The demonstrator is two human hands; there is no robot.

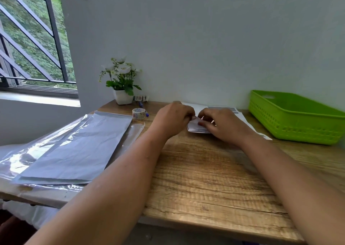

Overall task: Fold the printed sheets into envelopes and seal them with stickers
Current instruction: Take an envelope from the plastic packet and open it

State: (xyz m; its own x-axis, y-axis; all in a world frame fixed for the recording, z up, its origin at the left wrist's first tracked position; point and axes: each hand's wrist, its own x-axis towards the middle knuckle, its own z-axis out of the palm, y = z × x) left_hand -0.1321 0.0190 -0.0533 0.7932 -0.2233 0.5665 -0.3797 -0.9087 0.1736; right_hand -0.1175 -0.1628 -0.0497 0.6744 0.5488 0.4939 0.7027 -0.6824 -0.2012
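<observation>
Folded sheet point(195, 128) | on desk point(205, 170), long axis unclear | L fingers point(188, 116), R fingers point(204, 121) both pinch it

Wood-grain desk point(214, 170); perforated plastic basket point(295, 121); glossy film point(18, 160).

I log wooden table point(205, 179) carrying: plastic-wrapped sheets point(80, 146) left, tape roll point(138, 113), pen point(140, 104), flower pot point(123, 96) rear, printed sheets point(203, 106), folded paper point(196, 128) centre, green basket point(298, 125) right.

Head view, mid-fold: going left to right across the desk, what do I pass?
Grey paper sheets in clear plastic wrap → patterned roll of tape → left hand → small folded white paper → right hand → green perforated plastic basket.
</observation>
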